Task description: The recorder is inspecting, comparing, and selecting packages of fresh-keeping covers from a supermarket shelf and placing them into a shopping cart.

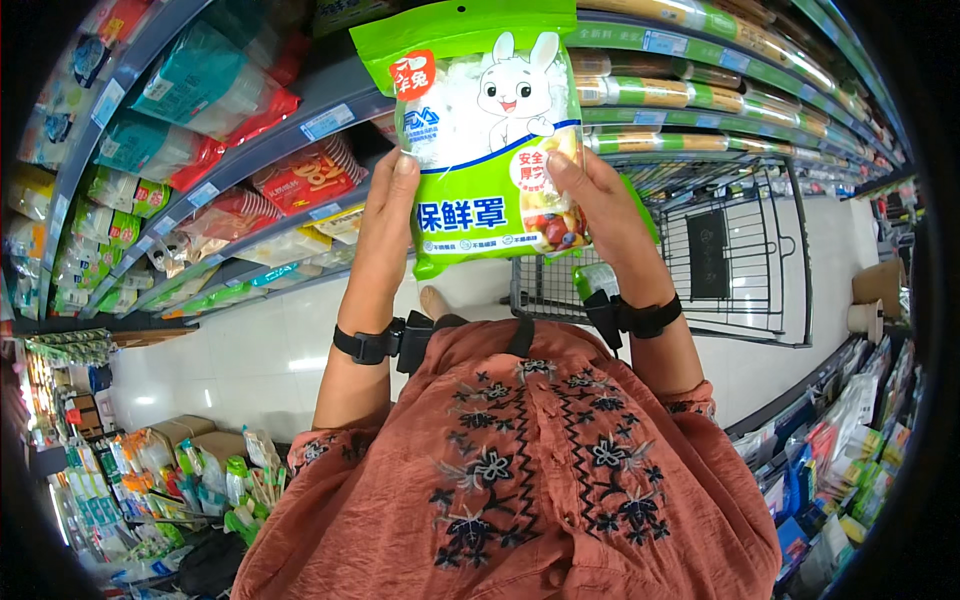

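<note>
Upright before me is a green and clear plastic bag of food covers [480,187], printed with a white cartoon rabbit and some fruit. My left hand [386,206] grips its left edge, the thumb lying on the front. On the opposite edge my right hand [604,199] holds it, thumb across the printed red-and-white circle. The fingers of both hands are mostly hidden behind the bag. Part of another green package [636,210] shows behind my right hand. Below the bag, a smaller green and clear package [596,279] sits in the shopping cart, partly covered by my right forearm.
A metal wire shopping cart [757,277] stands just right of me. Shelves at the left hold packs of plastic cups [202,82] and red paper cups [311,176]. Rolls of wrap [645,91] line the upper right shelves. More goods [840,457] hang at the lower right.
</note>
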`<state>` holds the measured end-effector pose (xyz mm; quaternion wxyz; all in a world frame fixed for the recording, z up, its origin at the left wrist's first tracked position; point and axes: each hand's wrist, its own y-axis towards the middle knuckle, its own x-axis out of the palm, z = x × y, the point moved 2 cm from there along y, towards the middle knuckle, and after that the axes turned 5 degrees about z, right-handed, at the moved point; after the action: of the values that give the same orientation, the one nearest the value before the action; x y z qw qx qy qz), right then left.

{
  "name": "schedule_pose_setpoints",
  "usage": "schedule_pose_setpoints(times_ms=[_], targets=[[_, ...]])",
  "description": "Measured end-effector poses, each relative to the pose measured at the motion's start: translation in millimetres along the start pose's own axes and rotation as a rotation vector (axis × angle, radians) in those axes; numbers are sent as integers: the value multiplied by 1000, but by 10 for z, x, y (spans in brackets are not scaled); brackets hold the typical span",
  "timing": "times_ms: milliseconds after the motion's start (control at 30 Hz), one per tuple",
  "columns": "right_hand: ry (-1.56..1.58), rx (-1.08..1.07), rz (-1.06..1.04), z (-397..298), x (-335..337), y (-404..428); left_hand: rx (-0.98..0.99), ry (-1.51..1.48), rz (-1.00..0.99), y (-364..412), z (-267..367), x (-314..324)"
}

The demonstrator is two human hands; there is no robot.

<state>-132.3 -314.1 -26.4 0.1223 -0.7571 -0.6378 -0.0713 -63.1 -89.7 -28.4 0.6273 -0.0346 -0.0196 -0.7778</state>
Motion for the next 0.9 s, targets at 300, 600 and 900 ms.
schedule_pose_setpoints(times_ms=[300, 600, 900], targets=[[-586, -503, -349, -561, 580, -428, -182, -618, -205, -41, -237, 15], [-634, -740, -517, -469, 841, -540, -208, -949, -322, -225, -290, -35], [-524, -650, -420, -526, 836, -569, -170, -1022, -450, -197, -409, -107]])
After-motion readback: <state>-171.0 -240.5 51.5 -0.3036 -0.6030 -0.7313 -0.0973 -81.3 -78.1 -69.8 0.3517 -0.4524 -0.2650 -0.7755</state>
